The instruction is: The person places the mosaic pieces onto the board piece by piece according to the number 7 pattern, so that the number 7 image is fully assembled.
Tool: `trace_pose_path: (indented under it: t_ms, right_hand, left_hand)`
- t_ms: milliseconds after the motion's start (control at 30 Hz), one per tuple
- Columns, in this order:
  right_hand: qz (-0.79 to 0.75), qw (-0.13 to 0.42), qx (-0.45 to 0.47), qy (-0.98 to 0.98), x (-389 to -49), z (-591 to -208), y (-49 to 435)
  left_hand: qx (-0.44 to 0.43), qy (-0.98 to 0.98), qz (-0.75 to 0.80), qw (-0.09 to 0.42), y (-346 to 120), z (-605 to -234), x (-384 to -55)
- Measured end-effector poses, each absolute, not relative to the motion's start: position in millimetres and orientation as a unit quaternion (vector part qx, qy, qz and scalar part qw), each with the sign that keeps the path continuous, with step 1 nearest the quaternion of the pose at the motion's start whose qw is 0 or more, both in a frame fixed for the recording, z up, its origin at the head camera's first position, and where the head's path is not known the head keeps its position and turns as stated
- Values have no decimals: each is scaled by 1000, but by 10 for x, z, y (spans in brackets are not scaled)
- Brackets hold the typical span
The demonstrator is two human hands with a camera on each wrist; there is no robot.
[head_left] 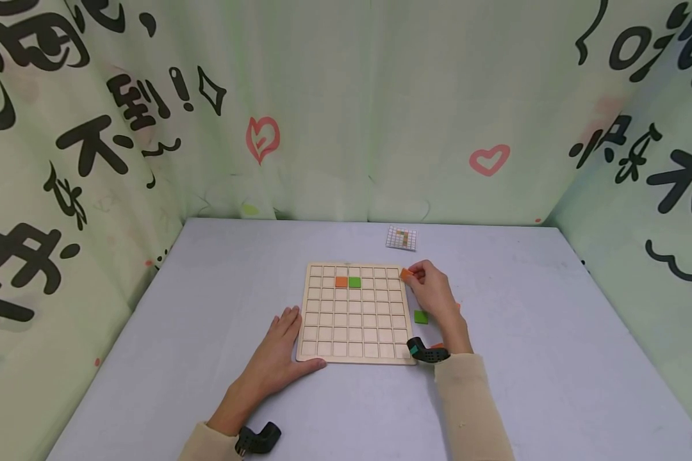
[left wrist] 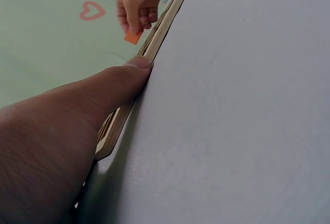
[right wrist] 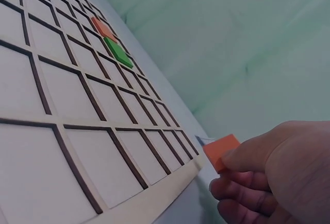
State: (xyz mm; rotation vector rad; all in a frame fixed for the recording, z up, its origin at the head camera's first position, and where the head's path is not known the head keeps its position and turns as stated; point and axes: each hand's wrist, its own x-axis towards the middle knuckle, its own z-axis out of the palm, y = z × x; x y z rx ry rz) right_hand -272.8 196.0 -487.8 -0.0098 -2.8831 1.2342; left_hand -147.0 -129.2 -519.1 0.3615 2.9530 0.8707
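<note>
A wooden grid board (head_left: 354, 314) lies flat on the table. In its second row from the back sit an orange square tile (head_left: 341, 282) and, beside it, a green square tile (head_left: 354, 282). My right hand (head_left: 432, 288) pinches another orange tile (right wrist: 220, 151) between thumb and fingers near the board's back right corner. At the front left corner, my left hand (head_left: 279, 346) rests with straight fingers along the left side, its thumb (left wrist: 136, 64) against the front edge.
Right of the board lies a loose green tile (head_left: 421, 317), with orange tiles (head_left: 438, 346) partly hidden by the right wrist. Behind the board is a small card printed with a coloured grid (head_left: 401, 238). A printed curtain (head_left: 369, 115) encloses the table's back and sides.
</note>
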Motion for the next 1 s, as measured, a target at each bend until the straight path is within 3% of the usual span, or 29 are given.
trace_pose_path:
  t_ms: [1000]
  right_hand:
    - [393, -1, 38, -919, -2690, -4849, 1691]
  left_hand:
    - [120, 952, 281, 15, -1293, -5180, -1464]
